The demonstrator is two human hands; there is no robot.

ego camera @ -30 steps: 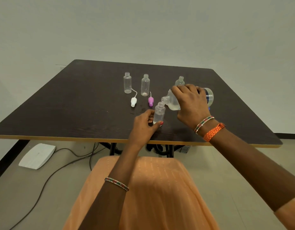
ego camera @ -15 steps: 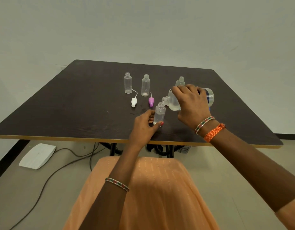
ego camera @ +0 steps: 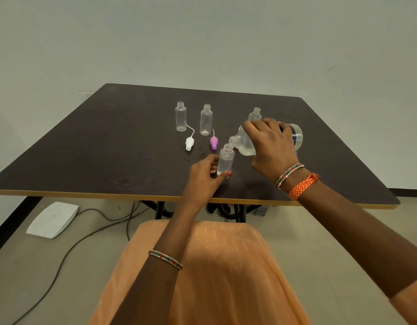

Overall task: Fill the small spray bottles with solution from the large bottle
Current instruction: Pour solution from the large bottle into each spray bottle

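Dark table [ego camera: 109,146], left hand [ego camera: 202,178] gripping small bottle [ego camera: 225,160], right hand [ego camera: 270,146] clasping tipped big bottle [ego camera: 246,143] at its 1 o'clock, neck over mouth.

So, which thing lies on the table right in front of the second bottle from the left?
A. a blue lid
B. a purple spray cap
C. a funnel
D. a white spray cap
B: the purple cap lies on the table just in front of that bottle, its thin tube pointing back toward it.
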